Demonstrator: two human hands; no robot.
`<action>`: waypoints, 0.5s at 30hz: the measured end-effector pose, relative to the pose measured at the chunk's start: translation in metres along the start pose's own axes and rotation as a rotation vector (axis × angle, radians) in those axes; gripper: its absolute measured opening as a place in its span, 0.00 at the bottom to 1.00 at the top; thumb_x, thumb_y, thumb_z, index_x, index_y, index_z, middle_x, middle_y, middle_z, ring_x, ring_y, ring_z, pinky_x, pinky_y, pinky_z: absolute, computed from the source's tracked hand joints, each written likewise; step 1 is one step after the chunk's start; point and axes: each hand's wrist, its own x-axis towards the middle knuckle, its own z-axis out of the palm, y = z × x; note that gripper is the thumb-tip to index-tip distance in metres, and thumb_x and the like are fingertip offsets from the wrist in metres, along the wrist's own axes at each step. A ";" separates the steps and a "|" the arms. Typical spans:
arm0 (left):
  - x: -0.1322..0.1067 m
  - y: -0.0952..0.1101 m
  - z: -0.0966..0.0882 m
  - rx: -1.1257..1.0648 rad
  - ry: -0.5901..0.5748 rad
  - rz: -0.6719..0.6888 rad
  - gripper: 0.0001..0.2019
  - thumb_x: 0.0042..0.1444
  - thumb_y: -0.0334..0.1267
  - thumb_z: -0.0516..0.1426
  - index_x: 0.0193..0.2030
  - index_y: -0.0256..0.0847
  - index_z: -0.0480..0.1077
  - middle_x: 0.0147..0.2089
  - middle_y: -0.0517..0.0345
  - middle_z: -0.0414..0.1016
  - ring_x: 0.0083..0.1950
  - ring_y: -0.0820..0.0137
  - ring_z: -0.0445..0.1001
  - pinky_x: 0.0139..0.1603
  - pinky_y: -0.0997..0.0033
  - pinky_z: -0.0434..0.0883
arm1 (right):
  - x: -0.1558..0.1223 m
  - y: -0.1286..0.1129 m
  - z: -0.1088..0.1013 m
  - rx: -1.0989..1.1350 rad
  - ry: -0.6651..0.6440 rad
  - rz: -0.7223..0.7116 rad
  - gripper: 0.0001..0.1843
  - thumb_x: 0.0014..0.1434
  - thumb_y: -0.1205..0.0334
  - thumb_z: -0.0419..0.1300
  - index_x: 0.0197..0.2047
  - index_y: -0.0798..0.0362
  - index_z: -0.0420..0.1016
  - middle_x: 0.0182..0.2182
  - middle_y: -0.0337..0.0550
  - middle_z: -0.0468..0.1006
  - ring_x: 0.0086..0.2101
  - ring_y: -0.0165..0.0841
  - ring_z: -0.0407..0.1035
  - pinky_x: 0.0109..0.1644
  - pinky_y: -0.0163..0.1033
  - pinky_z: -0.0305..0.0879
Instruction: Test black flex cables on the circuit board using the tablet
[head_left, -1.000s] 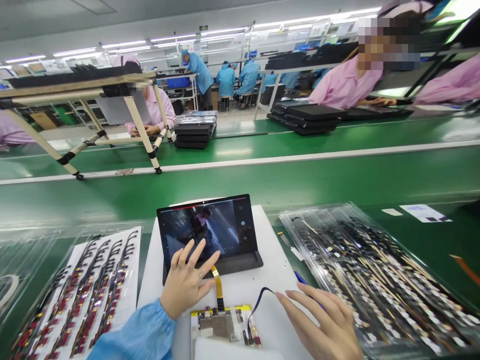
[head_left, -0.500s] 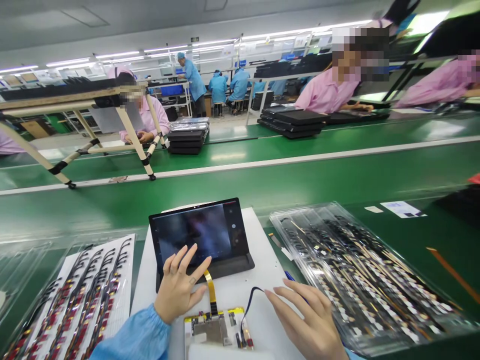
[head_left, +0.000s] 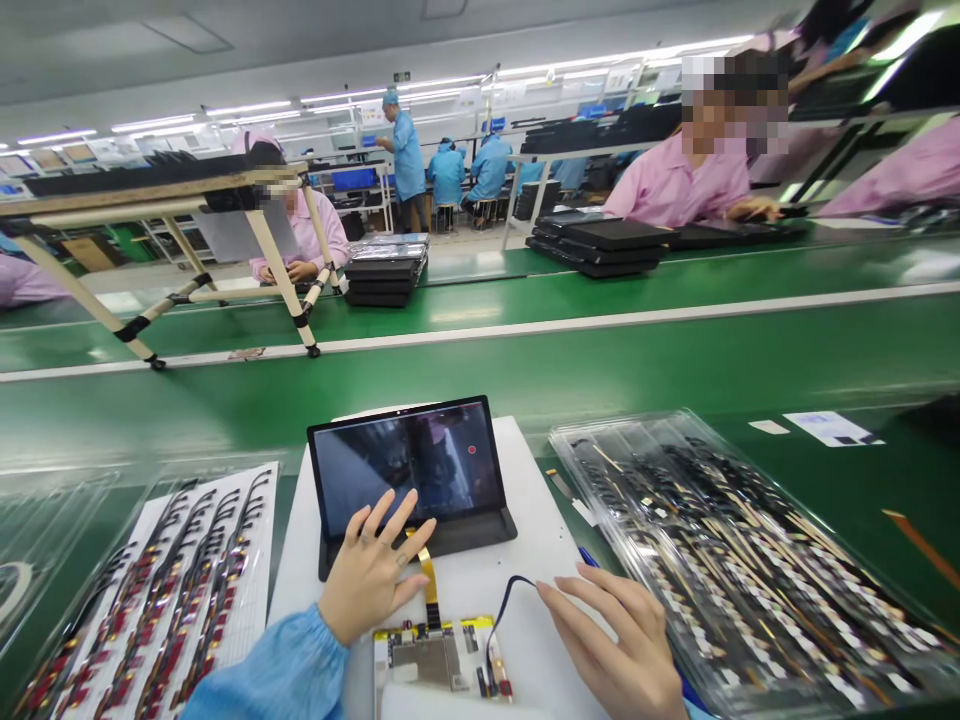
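Observation:
A black tablet (head_left: 409,468) stands tilted in a dark holder on a white pad (head_left: 525,560) in front of me. Its screen shows a camera picture with a red dot at the right. My left hand (head_left: 371,572) lies open with spread fingers on the tablet's lower edge. A yellow flex cable (head_left: 428,580) runs from the holder down to a circuit board (head_left: 431,660) at the bottom. My right hand (head_left: 619,640) rests open on the pad, fingertips near a thin black wire (head_left: 504,605) and a blue pen (head_left: 589,557).
A clear tray of cables (head_left: 742,570) lies to the right, and a sheet with rows of red-and-black cables (head_left: 150,590) to the left. Beyond runs a green conveyor (head_left: 525,360). People in pink coats (head_left: 667,180) work at stacked black trays (head_left: 386,265) across it.
The tablet's picture changed from dark to brighter, and a red dot now shows at its right. Both hands stayed almost in place; the view shifted slightly.

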 end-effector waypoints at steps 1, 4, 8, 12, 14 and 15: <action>0.000 0.000 0.001 0.011 -0.006 -0.003 0.18 0.61 0.51 0.48 0.51 0.49 0.70 0.55 0.51 0.68 0.57 0.60 0.58 0.57 0.64 0.46 | -0.001 0.000 0.000 0.001 -0.001 -0.006 0.11 0.63 0.74 0.52 0.36 0.53 0.72 0.27 0.40 0.74 0.35 0.35 0.67 0.41 0.41 0.59; 0.000 0.001 0.003 0.034 -0.015 -0.047 0.20 0.61 0.53 0.47 0.54 0.49 0.68 0.56 0.51 0.66 0.58 0.58 0.57 0.57 0.63 0.46 | -0.003 0.001 0.002 0.000 -0.007 -0.031 0.11 0.62 0.76 0.52 0.36 0.53 0.72 0.27 0.41 0.74 0.35 0.35 0.66 0.40 0.41 0.59; -0.002 0.001 0.005 0.007 0.019 -0.127 0.25 0.63 0.53 0.42 0.62 0.45 0.57 0.58 0.44 0.62 0.59 0.56 0.56 0.56 0.61 0.48 | -0.008 0.003 0.004 0.014 -0.012 -0.022 0.10 0.61 0.76 0.52 0.37 0.53 0.72 0.28 0.41 0.73 0.36 0.35 0.66 0.41 0.41 0.59; -0.002 0.002 0.004 -0.029 0.037 -0.142 0.26 0.64 0.51 0.41 0.65 0.45 0.47 0.58 0.42 0.61 0.59 0.56 0.56 0.55 0.61 0.50 | -0.012 0.004 0.008 0.044 -0.034 -0.006 0.09 0.61 0.75 0.53 0.37 0.54 0.71 0.29 0.43 0.72 0.37 0.37 0.65 0.41 0.42 0.59; -0.002 0.002 0.004 -0.031 0.024 -0.130 0.25 0.64 0.51 0.41 0.65 0.47 0.50 0.59 0.43 0.60 0.59 0.56 0.56 0.55 0.61 0.49 | -0.014 0.005 0.011 0.052 -0.038 0.010 0.08 0.61 0.75 0.53 0.37 0.55 0.71 0.29 0.43 0.72 0.37 0.37 0.65 0.41 0.42 0.59; -0.002 0.003 0.004 -0.031 0.014 -0.119 0.24 0.63 0.51 0.42 0.64 0.48 0.53 0.59 0.44 0.60 0.59 0.56 0.56 0.55 0.61 0.49 | -0.015 0.005 0.012 0.057 -0.042 0.024 0.08 0.61 0.74 0.53 0.37 0.54 0.71 0.30 0.43 0.72 0.38 0.37 0.65 0.42 0.42 0.59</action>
